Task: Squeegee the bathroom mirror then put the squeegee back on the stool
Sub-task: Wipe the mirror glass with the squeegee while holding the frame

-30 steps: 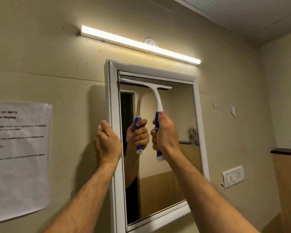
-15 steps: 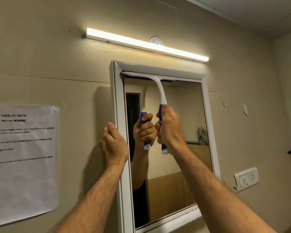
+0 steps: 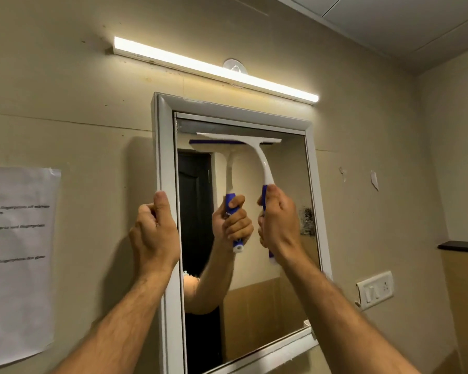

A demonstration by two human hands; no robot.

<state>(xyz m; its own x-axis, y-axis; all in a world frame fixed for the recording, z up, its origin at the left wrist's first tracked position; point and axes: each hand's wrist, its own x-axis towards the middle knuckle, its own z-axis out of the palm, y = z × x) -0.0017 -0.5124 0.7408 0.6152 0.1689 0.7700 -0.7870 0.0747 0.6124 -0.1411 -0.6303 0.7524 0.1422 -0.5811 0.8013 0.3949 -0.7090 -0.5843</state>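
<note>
A white-framed mirror [image 3: 312, 211] hangs on the beige wall. My right hand [image 3: 277, 225] grips the blue handle of a white squeegee [image 3: 264, 166]. The squeegee's blade lies across the glass a little below the top of the mirror. My left hand [image 3: 154, 233] holds the mirror's left frame edge, thumb up along the front and fingers curled behind it. The glass reflects my hand and the squeegee. No stool is in view.
A lit tube light [image 3: 214, 68] runs above the mirror. A printed paper sheet [image 3: 16, 260] is taped to the wall at left. A white switch plate [image 3: 376, 288] sits right of the mirror, and a dark ledge [image 3: 461, 247] juts out at far right.
The squeegee went up to the mirror's top edge, then came down a little and shifted right. My left hand stayed on the frame.
</note>
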